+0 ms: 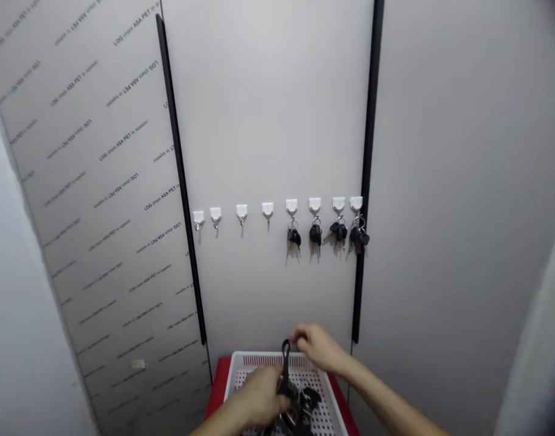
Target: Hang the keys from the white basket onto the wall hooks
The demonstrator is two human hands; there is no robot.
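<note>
Over the white basket point(229, 378), my left hand point(262, 396) is closed around a black strap point(285, 363) with dark keys at its lower end. The strap's loop stands up above the hand. My right hand point(320, 348) has its fingers curled in a pinch at the loop's right edge. Its fingertips are small and slightly blurred there. More black-headed keys point(310, 399) on rings lie in the basket just right of my left hand. Part of the pile is hidden by that hand.
White hooks point(267, 209) run in a row across the panel ahead. Several bunches of keys point(316, 233) hang from the right-hand hooks; the left ones are bare. Black vertical strips point(181, 175) edge the panel. The basket rests on a red surface point(219, 381).
</note>
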